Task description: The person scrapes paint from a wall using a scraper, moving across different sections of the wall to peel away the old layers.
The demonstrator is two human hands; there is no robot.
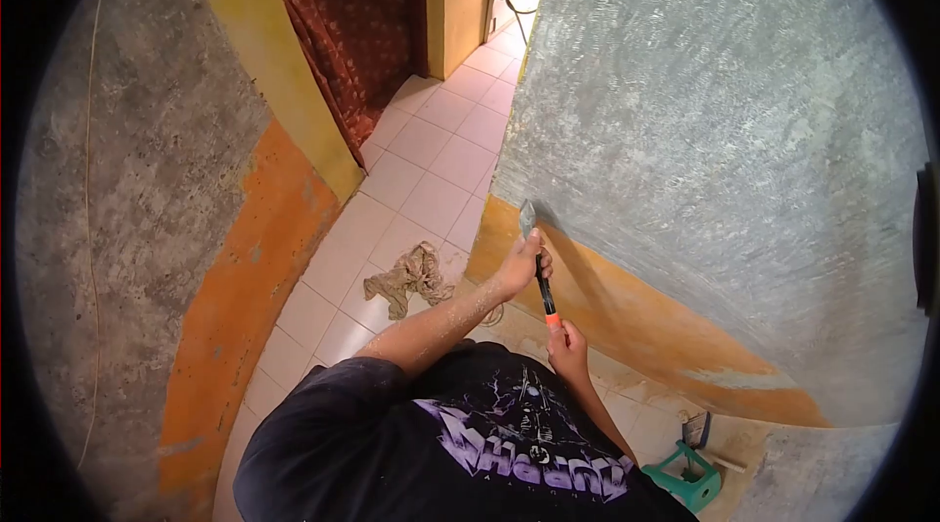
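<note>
A narrow tiled corridor runs from the lower middle of the frame up to a doorway at the top, with a dark red curtain point(343, 23) hanging at the upper left. The right wall point(725, 130) fills the upper right: its grey, scraped plaster sits above an orange band point(636, 326) of paint low down. The left wall point(127, 179) shows the same grey over orange.

Just left of centre, the left hand point(519, 267) closes its fingers around the upper shaft of a scraper point(537, 262), close to the blade, which lies against the wall right at the edge where grey meets orange. The right hand point(568, 351) wraps around the lower end of the handle, where an orange-red grip shows. Judging by this two-handed hold, one hand near the blade presses it flat while the other steers from behind.

A crumpled rag point(411, 277) lies on the white floor tiles point(431, 169) left of the hands. At the lower right a small green stool point(690, 478) stands by the wall, with a brush-like tool just above it. The black T-shirt point(441, 444) carries a purple graphic with lettering that appears upside down and cannot be read with certainty.
</note>
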